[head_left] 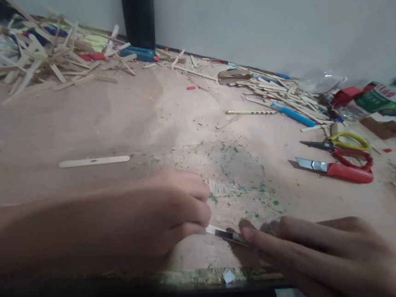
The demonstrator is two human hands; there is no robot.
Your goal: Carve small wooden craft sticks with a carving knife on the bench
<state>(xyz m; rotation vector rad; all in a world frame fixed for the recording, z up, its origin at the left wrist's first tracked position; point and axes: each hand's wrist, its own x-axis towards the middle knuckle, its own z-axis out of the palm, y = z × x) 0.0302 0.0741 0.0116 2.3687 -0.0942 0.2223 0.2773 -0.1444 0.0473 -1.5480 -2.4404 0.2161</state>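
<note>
My left hand [180, 210] is closed, its fingertips pinching one end of a narrow pale strip with a dark band [226, 234], low over the table's front edge. From the other side, my right hand [326, 248] has its index fingertip at the far end of that strip, its other fingers curled and partly hidden. What the strip is exactly I cannot make out. A wooden craft stick [94, 161] with a dark mark at its middle lies flat beyond my left forearm.
To the right lie a red-handled cutter [349, 172] and scissors [352, 142]. A pencil [250, 112], a blue pen-like tool [294, 114] and a heap of craft sticks [283, 89] are behind them. Another stick pile [44, 60] fills the back left. Green scraps [262, 189] dot the table.
</note>
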